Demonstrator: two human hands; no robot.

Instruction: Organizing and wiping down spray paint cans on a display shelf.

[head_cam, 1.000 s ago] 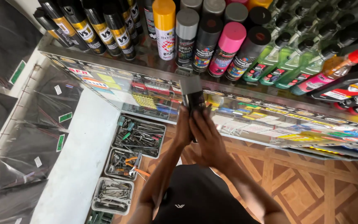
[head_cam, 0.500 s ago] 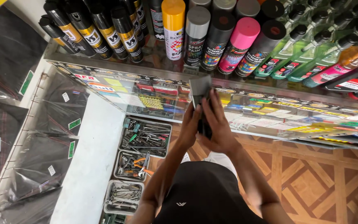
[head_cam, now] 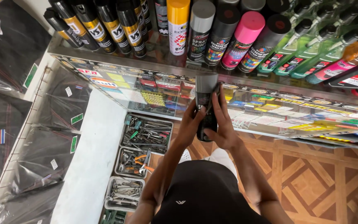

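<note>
A dark spray can with a grey cap [head_cam: 206, 94] is held upright between both my hands in front of a glass counter [head_cam: 117, 62]. My left hand [head_cam: 189, 125] wraps its left side and my right hand [head_cam: 223, 126] grips its right side, fingers reaching up the can. The can's cap reaches the counter's front edge. On the counter top stands a row of spray cans: black ones with yellow labels [head_cam: 104, 25], a yellow-capped one [head_cam: 177, 25], a grey-capped one [head_cam: 200, 29] and a pink-capped one [head_cam: 242, 39].
Green spray bottles [head_cam: 299, 54] stand at the right of the counter top. Small packaged goods lie under the glass [head_cam: 154, 97]. Three metal trays of hand tools [head_cam: 146, 135] sit on the floor below. Black bagged items [head_cam: 9, 95] hang at left. Patterned wooden floor [head_cam: 311, 178] at right.
The view has shifted slightly and the can with both hands sits a little lower and further right in the frame. Both hands keep the same hold on the can.
</note>
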